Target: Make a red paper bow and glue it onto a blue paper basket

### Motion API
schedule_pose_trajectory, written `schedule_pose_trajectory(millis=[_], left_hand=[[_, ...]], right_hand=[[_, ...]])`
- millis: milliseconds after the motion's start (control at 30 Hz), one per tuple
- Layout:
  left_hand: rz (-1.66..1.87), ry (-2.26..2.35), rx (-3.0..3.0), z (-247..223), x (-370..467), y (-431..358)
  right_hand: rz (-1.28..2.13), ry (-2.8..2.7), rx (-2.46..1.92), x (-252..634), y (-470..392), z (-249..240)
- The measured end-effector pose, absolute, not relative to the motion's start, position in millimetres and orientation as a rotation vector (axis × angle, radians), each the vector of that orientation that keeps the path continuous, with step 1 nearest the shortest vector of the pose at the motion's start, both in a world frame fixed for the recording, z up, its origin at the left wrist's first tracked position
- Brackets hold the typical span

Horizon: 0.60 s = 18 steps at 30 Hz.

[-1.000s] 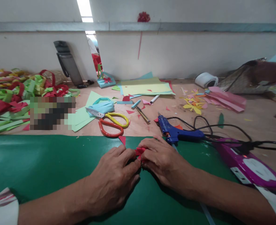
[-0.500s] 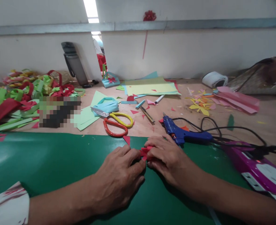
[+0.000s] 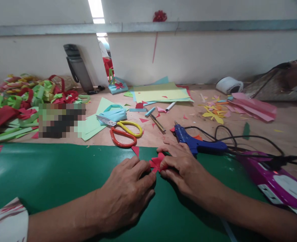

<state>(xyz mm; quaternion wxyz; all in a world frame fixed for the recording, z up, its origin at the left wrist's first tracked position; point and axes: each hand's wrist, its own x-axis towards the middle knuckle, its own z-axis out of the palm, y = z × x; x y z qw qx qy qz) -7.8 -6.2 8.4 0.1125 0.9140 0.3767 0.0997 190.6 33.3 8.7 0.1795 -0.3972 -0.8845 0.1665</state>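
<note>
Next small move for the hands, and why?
I'd probably have the right hand crease the raised petal of the red paper flower, left hand steadying it: both hands are on the flower, and that petal looks folded up.

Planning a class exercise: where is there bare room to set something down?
The widest bare patch is green mat, between the coloured-paper heap and the left arm. A smaller one lies between it and the right arm, nearer the wearer than the red paper flower. Crowded: the brown table around the scissors and glue gun.
</note>
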Motion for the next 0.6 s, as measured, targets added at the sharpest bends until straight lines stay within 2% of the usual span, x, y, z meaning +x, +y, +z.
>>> schedule_pose_trajectory(millis=[267,467,600], left_hand=[[0.391,1.097,2.696,4.4,-9.2,-8.3],[0.755,1.131,2.763,0.1,-9.6,-10.7],[0.665,1.167,2.750,-0.9,-9.1,-10.8]], right_hand=[[0.494,-2.487,-1.184,189.6,32.6,17.0],[0.509,-2.506,-1.082,190.8,33.5,15.0],[0.474,-2.503,-1.028,190.4,34.2,11.8]])
